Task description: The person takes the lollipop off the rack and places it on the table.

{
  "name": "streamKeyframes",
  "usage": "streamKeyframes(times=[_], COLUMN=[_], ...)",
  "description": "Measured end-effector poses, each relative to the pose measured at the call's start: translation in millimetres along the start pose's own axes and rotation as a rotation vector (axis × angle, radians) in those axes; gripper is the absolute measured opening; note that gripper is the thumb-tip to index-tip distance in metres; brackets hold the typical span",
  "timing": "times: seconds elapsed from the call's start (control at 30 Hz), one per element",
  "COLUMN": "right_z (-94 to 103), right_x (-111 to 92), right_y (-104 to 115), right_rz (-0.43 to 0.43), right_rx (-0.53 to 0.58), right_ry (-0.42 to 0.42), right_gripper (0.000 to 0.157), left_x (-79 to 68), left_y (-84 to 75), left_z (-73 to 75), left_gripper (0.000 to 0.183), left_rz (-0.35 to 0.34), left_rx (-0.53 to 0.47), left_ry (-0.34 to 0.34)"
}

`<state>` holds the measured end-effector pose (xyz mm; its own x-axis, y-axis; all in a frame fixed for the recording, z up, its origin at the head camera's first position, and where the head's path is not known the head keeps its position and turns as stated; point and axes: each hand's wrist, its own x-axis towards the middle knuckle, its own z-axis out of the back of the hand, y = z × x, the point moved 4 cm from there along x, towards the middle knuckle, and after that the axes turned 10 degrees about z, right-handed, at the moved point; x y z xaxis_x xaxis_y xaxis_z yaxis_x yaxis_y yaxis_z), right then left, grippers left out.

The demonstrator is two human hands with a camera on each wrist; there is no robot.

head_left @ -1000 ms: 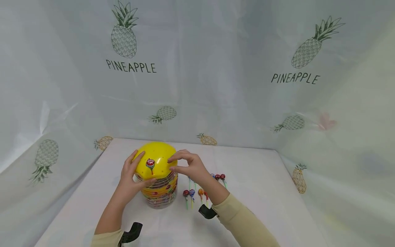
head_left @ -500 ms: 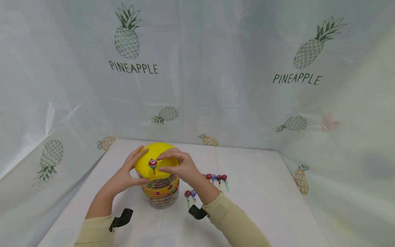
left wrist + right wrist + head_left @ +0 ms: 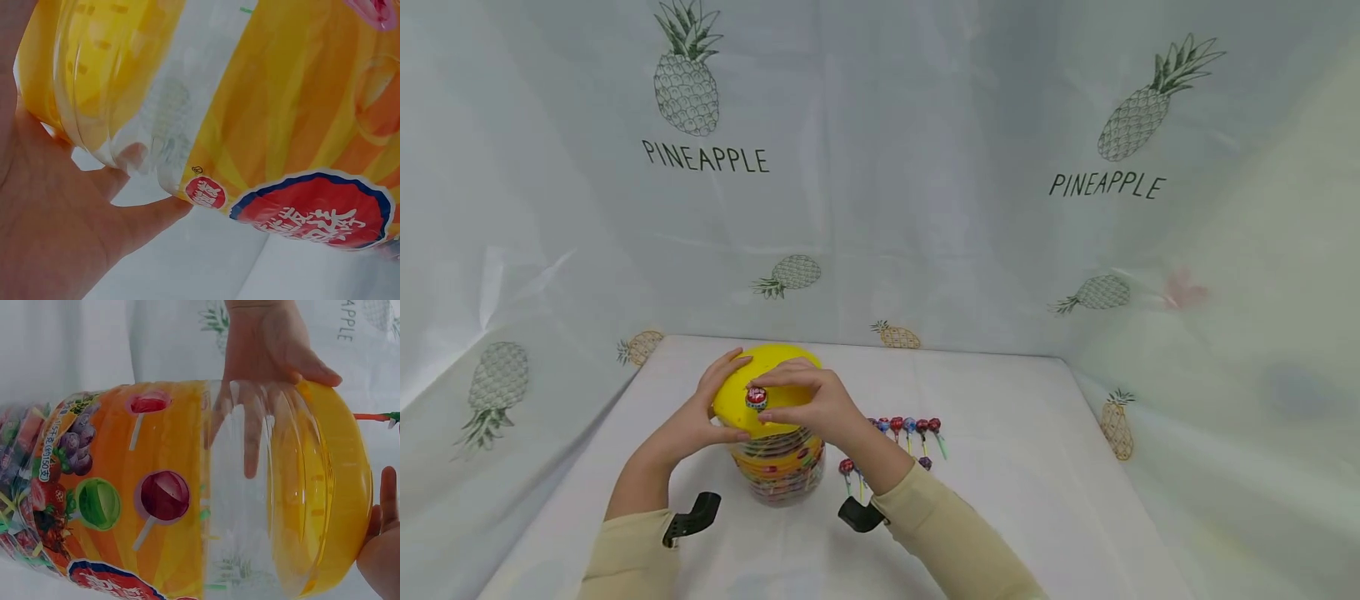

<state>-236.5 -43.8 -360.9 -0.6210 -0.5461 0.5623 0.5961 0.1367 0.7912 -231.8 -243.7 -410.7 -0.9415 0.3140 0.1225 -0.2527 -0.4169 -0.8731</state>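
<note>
A clear plastic candy jar (image 3: pixel 778 475) with an orange-yellow label stands upright, topped by a domed yellow lid (image 3: pixel 778 357). One lollipop (image 3: pixel 756 397) sticks out of the lid; in the right wrist view its red stick (image 3: pixel 372 417) rises from the dome. My left hand (image 3: pixel 692 425) grips the lid and neck from the left, fingers curved over the far side. In the left wrist view, that hand (image 3: pixel 50 212) lies along the jar's neck. My right hand (image 3: pixel 820 404) reaches across the lid, index finger and thumb pinching the lollipop's head. The thumb hides the stick in the head view.
Wrapped lollipops (image 3: pixel 897 424) lie in a row on the white table (image 3: pixel 1000 450), right of the jar. A nearer row (image 3: pixel 846 467) is partly covered by my right forearm. A pineapple-print curtain (image 3: pixel 925 208) stands behind and at both sides.
My right hand has moved left across the lid from its right side, and its fingertips now reach the lollipop. My left hand stays on the lid. The view has shifted slightly.
</note>
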Motion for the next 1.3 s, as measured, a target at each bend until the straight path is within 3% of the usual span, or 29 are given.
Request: streamKeyframes(times=[0.37,0.53,0.87,1.3], right_z=[-0.5,6.1,35.4,77.5], right_x=[1,-4,-22,-58], right_y=[4,10,11,-9], right_rz=[-0.003,-0.001,0.025,-0.098], right_rx=[-0.009,0.107,0.215,0.176], right_ry=[-0.056,-0.110,-0.182,-0.288], right_gripper=[0.035,0.034,0.032,0.028], left_x=[-4.5,-5.9,-9.5,-9.0], left_y=[0.7,2.0,0.1,0.7], left_z=[-0.4,-4.9,-8.3,-8.9], left_gripper=[0.100,0.099,0.101,0.102], left_rz=[-0.007,-0.007,0.054,0.051], left_rx=[-0.002,-0.013,-0.017,-0.047], left_ry=[-0.019,-0.029,-0.078,-0.093])
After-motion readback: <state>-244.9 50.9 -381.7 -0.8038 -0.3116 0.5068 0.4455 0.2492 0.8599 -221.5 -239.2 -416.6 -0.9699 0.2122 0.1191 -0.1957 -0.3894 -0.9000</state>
